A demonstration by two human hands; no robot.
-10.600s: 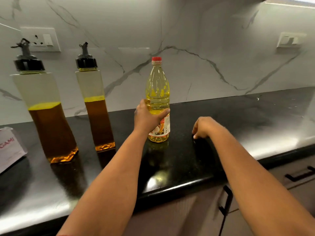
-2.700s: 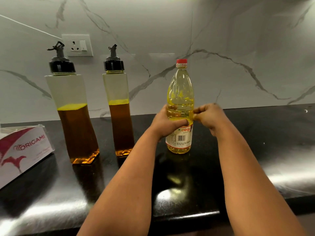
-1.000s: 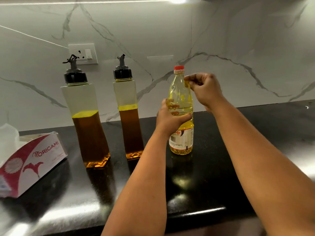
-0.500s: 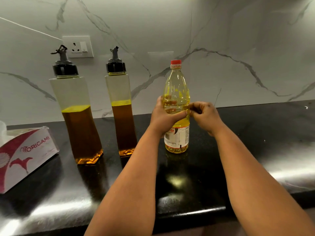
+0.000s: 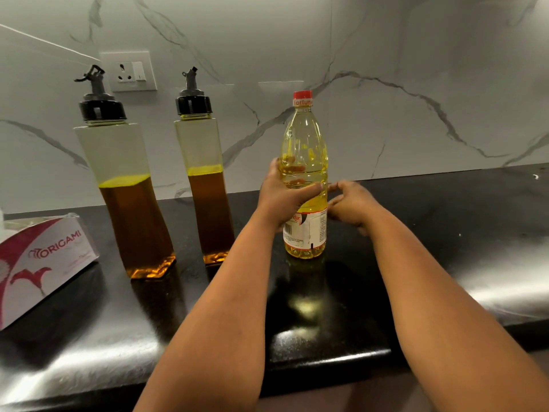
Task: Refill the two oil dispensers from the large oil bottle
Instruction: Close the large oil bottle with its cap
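One hand now unclenched.

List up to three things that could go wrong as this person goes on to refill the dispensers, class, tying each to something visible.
1. The large oil bottle still has its red cap on; twisting it off while only the left hand grips the middle could squeeze oil out.
2. Both dispensers have narrow necks, so pouring may spill onto the countertop.
3. The tissue box nearby could get oily.
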